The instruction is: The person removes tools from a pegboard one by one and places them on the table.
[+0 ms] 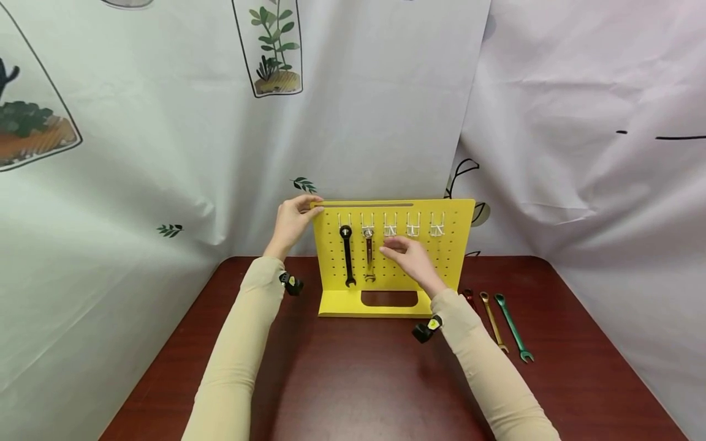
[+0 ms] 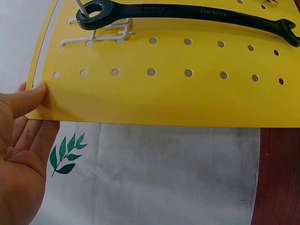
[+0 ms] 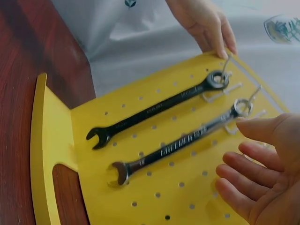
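My left hand (image 1: 291, 223) grips the upper left corner of a yellow pegboard (image 1: 455, 245), thumb in front and fingers behind. A black combination wrench (image 1: 348, 257) hangs by its ring end from the leftmost hook. Beside it a silver combination wrench (image 3: 180, 146) hangs from the second hook, its open end downward. My right hand (image 1: 410, 260) is just right of the silver wrench, holding nothing. In the right wrist view its fingers are loosely extended, with the thumb (image 3: 262, 129) close by the ring end.
Three white hooks to the right, including the far one (image 1: 437, 228), hold no wrenches. A red wrench (image 1: 469, 297), a gold wrench (image 1: 493, 320) and a green wrench (image 1: 514, 327) lie on the dark red table (image 1: 353, 380), right of the board. A printed cloth (image 1: 375, 135) hangs behind.
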### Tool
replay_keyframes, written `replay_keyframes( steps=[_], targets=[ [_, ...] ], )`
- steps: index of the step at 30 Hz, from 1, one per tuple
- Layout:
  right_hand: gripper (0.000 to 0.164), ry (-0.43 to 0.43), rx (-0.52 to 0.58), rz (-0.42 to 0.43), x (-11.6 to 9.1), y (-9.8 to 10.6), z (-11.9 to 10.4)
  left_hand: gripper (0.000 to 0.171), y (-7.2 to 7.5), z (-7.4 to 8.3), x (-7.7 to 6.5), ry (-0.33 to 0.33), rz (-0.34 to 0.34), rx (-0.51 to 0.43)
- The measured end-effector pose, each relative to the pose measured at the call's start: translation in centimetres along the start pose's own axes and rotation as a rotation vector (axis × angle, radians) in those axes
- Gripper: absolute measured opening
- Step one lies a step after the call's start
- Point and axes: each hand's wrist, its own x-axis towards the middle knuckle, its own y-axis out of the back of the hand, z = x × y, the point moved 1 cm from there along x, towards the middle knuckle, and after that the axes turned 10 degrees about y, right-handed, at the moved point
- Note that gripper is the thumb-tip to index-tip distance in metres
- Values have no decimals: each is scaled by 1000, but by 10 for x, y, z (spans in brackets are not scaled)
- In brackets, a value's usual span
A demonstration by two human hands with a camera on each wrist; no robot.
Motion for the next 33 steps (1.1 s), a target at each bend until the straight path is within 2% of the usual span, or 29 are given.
replay_keyframes(
  steps=[5,14,19,33],
  targets=[
    [45,8,-14,1,6,-6,-4,23,1,1,1,4,5,3],
    [40,-21,14,-37,13,-17,3,24,1,2,0,30,-13,27],
    [41,-37,49,-35,16,-21,4,23,1,3,2,19,-12,45],
    [34,-22,31,-23,18,-29,5,24,-1,0,1,13,-9,38]
  ],
)
